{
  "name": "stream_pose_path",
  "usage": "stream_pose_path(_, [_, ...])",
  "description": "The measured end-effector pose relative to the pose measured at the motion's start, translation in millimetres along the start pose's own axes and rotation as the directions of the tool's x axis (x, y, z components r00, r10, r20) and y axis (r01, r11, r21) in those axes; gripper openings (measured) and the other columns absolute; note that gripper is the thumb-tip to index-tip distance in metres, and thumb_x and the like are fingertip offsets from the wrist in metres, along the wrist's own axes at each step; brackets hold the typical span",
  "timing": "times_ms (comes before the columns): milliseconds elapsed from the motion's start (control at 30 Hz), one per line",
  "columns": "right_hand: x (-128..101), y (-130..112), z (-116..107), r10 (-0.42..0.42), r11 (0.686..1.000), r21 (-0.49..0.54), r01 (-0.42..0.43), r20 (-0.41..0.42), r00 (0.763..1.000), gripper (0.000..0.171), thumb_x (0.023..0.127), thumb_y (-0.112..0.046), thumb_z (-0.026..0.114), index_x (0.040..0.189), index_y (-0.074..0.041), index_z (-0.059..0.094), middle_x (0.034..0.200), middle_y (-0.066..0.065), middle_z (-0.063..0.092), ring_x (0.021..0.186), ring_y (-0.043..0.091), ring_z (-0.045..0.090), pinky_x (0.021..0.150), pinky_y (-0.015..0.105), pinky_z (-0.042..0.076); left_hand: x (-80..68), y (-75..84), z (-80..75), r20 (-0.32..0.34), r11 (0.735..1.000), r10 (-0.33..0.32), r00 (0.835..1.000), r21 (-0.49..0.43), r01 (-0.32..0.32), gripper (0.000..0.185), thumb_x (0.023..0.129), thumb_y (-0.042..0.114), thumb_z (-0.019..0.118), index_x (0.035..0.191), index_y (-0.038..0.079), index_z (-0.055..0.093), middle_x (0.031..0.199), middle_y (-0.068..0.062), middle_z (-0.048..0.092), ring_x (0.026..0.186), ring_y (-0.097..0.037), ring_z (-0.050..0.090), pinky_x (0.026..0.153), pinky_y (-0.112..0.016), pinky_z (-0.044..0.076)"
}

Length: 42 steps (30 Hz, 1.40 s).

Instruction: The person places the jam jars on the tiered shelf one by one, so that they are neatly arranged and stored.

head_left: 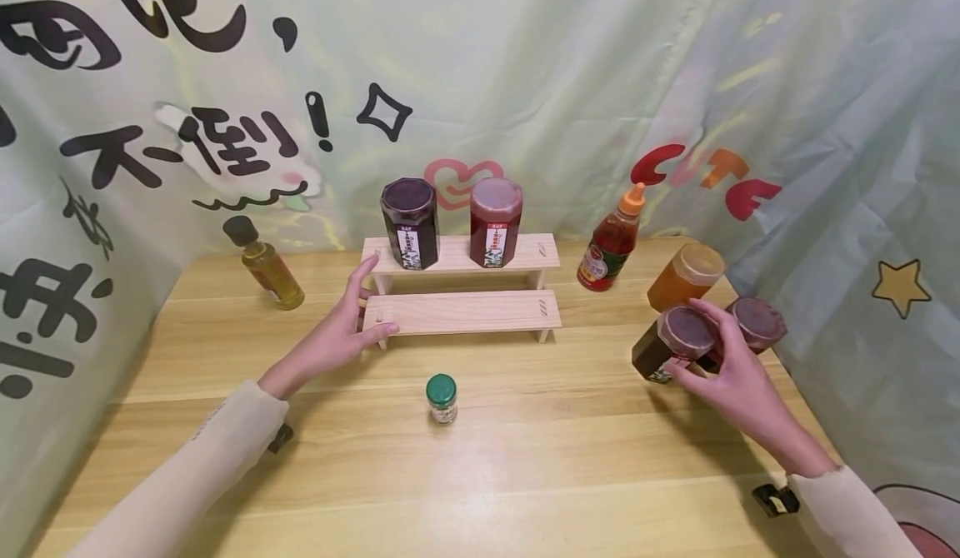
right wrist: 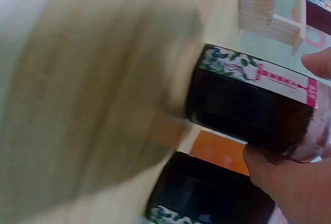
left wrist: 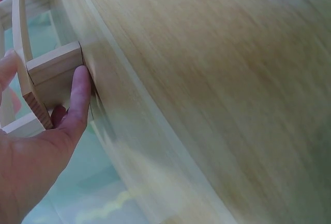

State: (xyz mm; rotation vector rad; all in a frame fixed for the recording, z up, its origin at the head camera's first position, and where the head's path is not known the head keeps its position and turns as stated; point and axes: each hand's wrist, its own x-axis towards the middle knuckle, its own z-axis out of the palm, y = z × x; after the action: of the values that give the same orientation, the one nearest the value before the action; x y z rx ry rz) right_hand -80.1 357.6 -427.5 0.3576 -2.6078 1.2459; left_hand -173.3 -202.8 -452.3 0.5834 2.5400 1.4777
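Where the table (head_left: 525, 458) meets the printed cloth on the far left, an oil bottle (head_left: 264, 263) with a black cap, leaning. Next, the left hand (head_left: 341, 329), fingers straight and spread, thumb pressed to the left end of the wooden rack (head_left: 465, 312); in the left wrist view, thumb (left wrist: 78, 100) flat against the end of the lower step. Up on the top step, two dark jars (head_left: 410, 223), side by side. In front of the rack, a small green-capped bottle (head_left: 442, 399), upright. Further right, a red sauce bottle (head_left: 611, 241) with an orange nozzle, then an amber jar (head_left: 684, 276). Far right, the right hand (head_left: 731, 375), fingers curled round a dark jar (head_left: 671, 343) tilted near the table's right edge, another dark jar (head_left: 756, 323) just behind, touching.
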Motion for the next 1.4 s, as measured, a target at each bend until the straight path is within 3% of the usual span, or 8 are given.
stream_pose_path(200, [-5, 9, 5, -0.026, 1.0, -0.003, 0.026, -0.008, 1.0, 0.108, 0.081, 0.012, 0.089, 0.169, -0.007, 0.03, 0.145, 0.02, 0.051, 0.116, -0.012, 0.054, 0.094, 0.004, 0.043, 1.7, -1.5, 0.2, 0.002, 1.0, 0.003, 1.0, 0.002, -0.003, 0.111, 0.103, 0.014, 0.079, 0.174, 0.038, -0.003, 0.136, -0.03, 0.048, 0.083, -0.031, 0.072, 0.079, -0.05, 0.062])
stream_pose_path(433, [0, 18, 8, -0.055, 0.997, 0.048, 0.054, 0.008, 0.998, 0.11, 0.082, 0.02, 0.084, 0.171, -0.009, 0.025, 0.143, 0.005, 0.05, 0.118, -0.009, 0.057, 0.093, 0.007, 0.047, 1.4, -2.4, -2.2, -0.023, 0.998, 0.02, 1.0, 0.057, -0.018, 0.112, 0.102, 0.014, 0.08, 0.175, 0.036, -0.003, 0.133, -0.027, 0.052, 0.108, -0.034, 0.065, 0.096, -0.056, 0.056])
stream_pose_path(600, [1, 24, 9, -0.056, 0.993, 0.101, 0.054, 0.014, 0.998, 0.11, 0.082, 0.023, 0.082, 0.17, -0.007, 0.025, 0.141, -0.005, 0.05, 0.114, -0.006, 0.062, 0.09, 0.01, 0.052, 1.1, -2.6, -3.2, -0.023, 0.998, 0.016, 1.0, 0.064, -0.014, 0.112, 0.102, 0.015, 0.08, 0.175, 0.037, -0.003, 0.134, -0.027, 0.052, 0.105, -0.033, 0.067, 0.096, -0.057, 0.055])
stream_pose_path(800, [3, 25, 13, -0.025, 0.995, 0.102, 0.024, 0.009, 1.0, 0.107, 0.082, 0.018, 0.087, 0.168, -0.008, 0.028, 0.14, -0.006, 0.051, 0.117, -0.006, 0.061, 0.092, 0.01, 0.051, 0.8, -3.4, -4.3, -0.023, 0.998, 0.01, 1.0, 0.065, -0.008, 0.112, 0.103, 0.017, 0.08, 0.174, 0.038, -0.003, 0.135, -0.028, 0.051, 0.102, -0.033, 0.068, 0.096, -0.058, 0.055])
stream_pose_path(1033, [3, 24, 16, -0.025, 0.998, 0.049, 0.027, -0.028, 0.999, 0.108, 0.078, 0.015, 0.092, 0.166, -0.007, 0.033, 0.137, -0.01, 0.054, 0.114, -0.006, 0.06, 0.092, 0.007, 0.048, 1.6, -0.8, -2.6, -0.033, 0.997, 0.015, 0.999, 0.081, -0.012, 0.112, 0.102, 0.018, 0.081, 0.175, 0.036, -0.003, 0.146, -0.031, 0.048, 0.131, -0.043, 0.052, 0.107, -0.07, 0.046])
stream_pose_path(1400, [1, 16, 16, 0.021, 1.0, 0.024, -0.021, -0.03, 0.999, 0.105, 0.081, 0.006, 0.095, 0.166, -0.012, 0.035, 0.135, 0.006, 0.058, 0.111, -0.008, 0.062, 0.09, 0.008, 0.049, -0.2, -3.9, -6.0, -0.01, 0.995, -0.001, 1.0, 0.101, 0.002, 0.113, 0.101, 0.027, 0.083, 0.174, 0.042, -0.003, 0.147, -0.029, 0.047, 0.133, -0.043, 0.053, 0.105, -0.069, 0.048])
